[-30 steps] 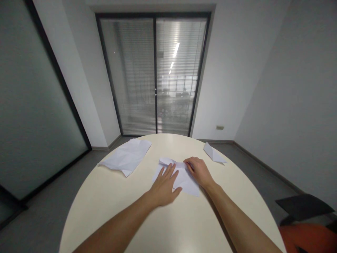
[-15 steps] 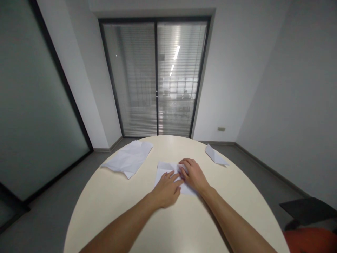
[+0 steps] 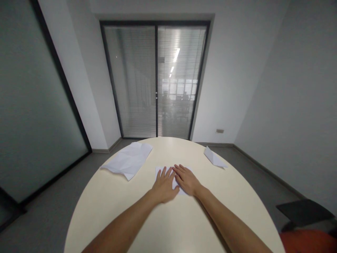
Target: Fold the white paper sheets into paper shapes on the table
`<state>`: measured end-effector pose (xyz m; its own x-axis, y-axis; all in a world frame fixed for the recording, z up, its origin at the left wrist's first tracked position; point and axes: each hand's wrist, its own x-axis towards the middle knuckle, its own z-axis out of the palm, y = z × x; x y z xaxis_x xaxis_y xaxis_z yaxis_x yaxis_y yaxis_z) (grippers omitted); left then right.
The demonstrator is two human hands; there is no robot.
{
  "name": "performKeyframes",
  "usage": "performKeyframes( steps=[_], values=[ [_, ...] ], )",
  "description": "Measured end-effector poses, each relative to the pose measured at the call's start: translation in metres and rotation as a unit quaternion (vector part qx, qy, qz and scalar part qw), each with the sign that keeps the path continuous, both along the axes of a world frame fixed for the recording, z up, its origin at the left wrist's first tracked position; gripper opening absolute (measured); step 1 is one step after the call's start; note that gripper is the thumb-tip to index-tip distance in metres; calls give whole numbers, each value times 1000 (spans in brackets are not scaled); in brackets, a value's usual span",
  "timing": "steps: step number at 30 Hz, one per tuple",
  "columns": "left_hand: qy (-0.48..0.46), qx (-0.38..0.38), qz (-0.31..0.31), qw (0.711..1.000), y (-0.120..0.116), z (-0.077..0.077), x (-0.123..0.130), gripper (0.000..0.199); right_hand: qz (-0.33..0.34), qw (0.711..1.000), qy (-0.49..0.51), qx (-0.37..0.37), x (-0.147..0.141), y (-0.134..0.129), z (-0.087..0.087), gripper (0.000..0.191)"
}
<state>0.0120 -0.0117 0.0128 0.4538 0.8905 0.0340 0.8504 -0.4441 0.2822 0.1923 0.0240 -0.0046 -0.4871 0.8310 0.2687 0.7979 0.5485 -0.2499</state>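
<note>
A white sheet of paper (image 3: pixel 182 192) lies on the round table in front of me, mostly covered by my hands. My left hand (image 3: pixel 164 186) rests flat on its left part with the fingers spread. On its right part lies my right hand (image 3: pixel 186 180), palm down and fingers stretched out, close beside the left. Neither hand grips the paper. A small corner of it shows beyond the left fingers, and some between the two hands; how it is folded is hidden.
The round cream table (image 3: pixel 168 225) carries a larger creased paper (image 3: pixel 130 158) at its far left edge and a folded paper piece (image 3: pixel 213 159) at the far right. An orange and black chair (image 3: pixel 306 212) stands at the lower right. Behind is a glass door with blinds (image 3: pixel 156 80).
Both hands have flattened on the paper. The right fingers, bent over its upper right part before, are now stretched out and further left. The left fingers have spread and point more forward.
</note>
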Motion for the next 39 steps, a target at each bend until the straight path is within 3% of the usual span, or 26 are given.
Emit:
performKeyframes(
  steps=[4, 7, 12, 18, 24, 30, 33, 36, 39],
  values=[
    [3, -15, 21, 1000, 11, -1, 2, 75, -9, 999, -16, 41, -7, 0, 8, 47],
    [-9, 36, 45, 998, 14, -5, 3, 65, -54, 996, 14, 70, -12, -6, 16, 41],
    [-18, 79, 28, 996, 13, -6, -1, 59, -28, 999, 17, 5, -10, -19, 16, 50],
    [-30, 99, 17, 994, 21, -5, -8, 55, -72, 994, -6, -88, -11, -15, 14, 65],
    [-5, 60, 46, 997, 32, -11, -9, 63, -123, 987, -33, -95, -4, -3, 13, 69],
    [16, 67, 84, 994, 27, -13, -8, 70, -183, 979, -40, -77, -3, -7, 16, 70],
    [17, 86, 65, 994, 25, -11, -7, 67, -99, 994, -9, -54, -8, -13, 17, 60],
    [14, 71, 10, 997, 25, -8, -8, 63, -4, 996, 23, -83, -10, -15, 16, 58],
    [13, 46, -3, 999, 27, -5, -9, 65, -16, 995, 15, -95, -8, -11, 13, 62]
  ],
)
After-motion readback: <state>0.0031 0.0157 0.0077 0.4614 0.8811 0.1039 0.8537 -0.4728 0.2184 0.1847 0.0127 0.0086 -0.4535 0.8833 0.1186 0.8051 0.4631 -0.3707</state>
